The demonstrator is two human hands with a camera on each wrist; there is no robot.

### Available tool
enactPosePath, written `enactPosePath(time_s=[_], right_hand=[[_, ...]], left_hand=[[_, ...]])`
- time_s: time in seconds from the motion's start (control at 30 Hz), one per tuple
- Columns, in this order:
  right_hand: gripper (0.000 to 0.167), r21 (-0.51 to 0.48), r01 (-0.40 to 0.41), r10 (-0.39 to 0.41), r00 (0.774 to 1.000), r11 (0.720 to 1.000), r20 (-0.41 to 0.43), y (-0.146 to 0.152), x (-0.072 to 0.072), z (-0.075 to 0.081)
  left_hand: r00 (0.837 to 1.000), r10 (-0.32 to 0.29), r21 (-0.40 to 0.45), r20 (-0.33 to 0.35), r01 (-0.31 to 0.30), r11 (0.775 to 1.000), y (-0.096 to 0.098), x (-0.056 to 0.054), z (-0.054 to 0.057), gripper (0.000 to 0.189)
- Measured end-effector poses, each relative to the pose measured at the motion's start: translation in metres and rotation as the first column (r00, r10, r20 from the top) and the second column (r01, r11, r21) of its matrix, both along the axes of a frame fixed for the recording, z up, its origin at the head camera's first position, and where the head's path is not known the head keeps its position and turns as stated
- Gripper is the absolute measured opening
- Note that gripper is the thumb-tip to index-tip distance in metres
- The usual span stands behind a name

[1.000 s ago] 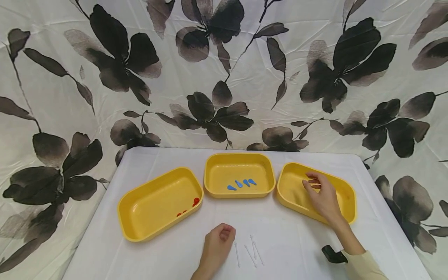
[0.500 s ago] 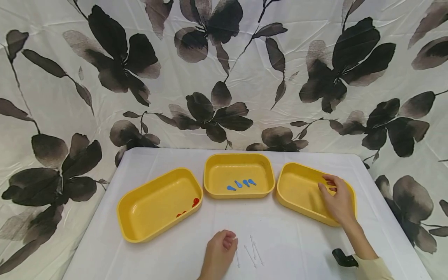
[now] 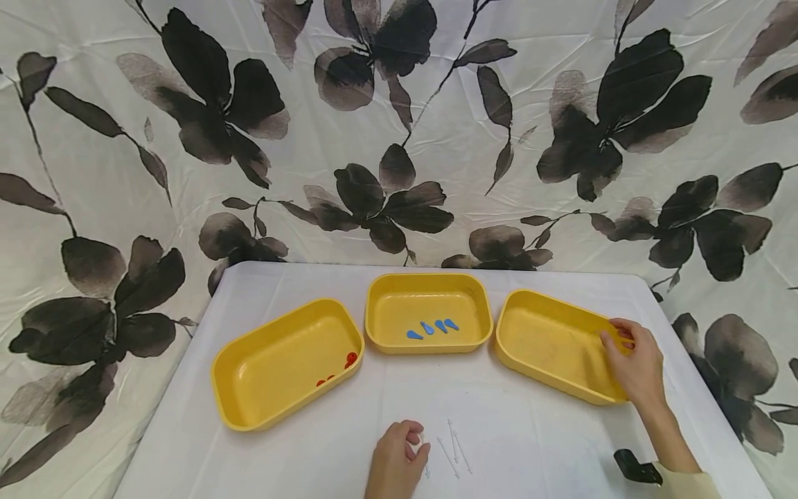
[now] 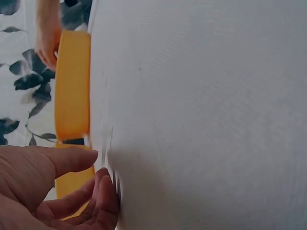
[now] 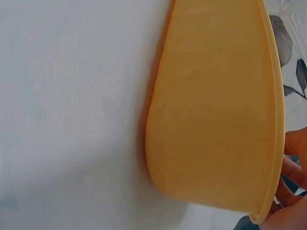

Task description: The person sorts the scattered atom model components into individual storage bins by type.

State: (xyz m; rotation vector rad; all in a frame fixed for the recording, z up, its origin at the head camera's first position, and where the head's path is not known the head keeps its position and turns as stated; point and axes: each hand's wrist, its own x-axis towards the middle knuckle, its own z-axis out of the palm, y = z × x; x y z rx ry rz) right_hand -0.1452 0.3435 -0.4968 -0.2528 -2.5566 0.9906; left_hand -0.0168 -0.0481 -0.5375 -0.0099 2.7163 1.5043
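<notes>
My left hand [image 3: 399,461] is low over the front of the table, thumb and fingers parted and loosely bent. Right at its fingertips lies one thin white stick [image 3: 427,471], partly hidden; in the left wrist view nothing shows gripped between thumb and fingers. Several similar white sticks [image 3: 454,447] lie just to its right. My right hand [image 3: 639,364] hovers at the right end of the right yellow tray [image 3: 548,376], its thumb and fingers apart over the rim. The right wrist view shows the tray's wall [image 5: 216,110], with the fingers partly hidden behind its rim.
The middle yellow tray [image 3: 430,349] holds several blue drop-shaped pieces [image 3: 427,328]. The left yellow tray [image 3: 280,414] has several small red pieces [image 3: 352,358] along its near right side. A black device [image 3: 636,468] sits at my right wrist. Behind the table hangs a flowered cloth [image 3: 374,138].
My right hand has moved right across the right tray to its far end. My left hand has shifted slightly right and nearer, its fingers opening beside the leftmost white stick.
</notes>
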Motion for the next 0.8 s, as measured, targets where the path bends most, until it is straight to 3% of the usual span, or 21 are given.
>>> enactPosePath(time_s=[0.33, 0.6, 0.8], right_hand=[[0.035, 0.003, 0.083, -0.083, 0.994, 0.997, 0.066, 0.016, 0.007, 0.002], [0.038, -0.005, 0.072, -0.071, 0.988, 0.997, 0.139, 0.026, 0.008, 0.0], [0.036, -0.004, 0.049, -0.048, 0.988, 0.999, 0.147, 0.032, 0.006, 0.0]], left_hand=[[0.996, -0.033, -0.095, -0.084, 0.025, 0.995, 0.003, 0.005, 0.0, 0.025], [0.993, -0.044, -0.173, -0.109, 0.025, 0.985, 0.007, 0.005, 0.001, 0.027], [0.987, -0.054, -0.171, -0.153, 0.027, 0.985, 0.005, 0.004, -0.002, 0.026]])
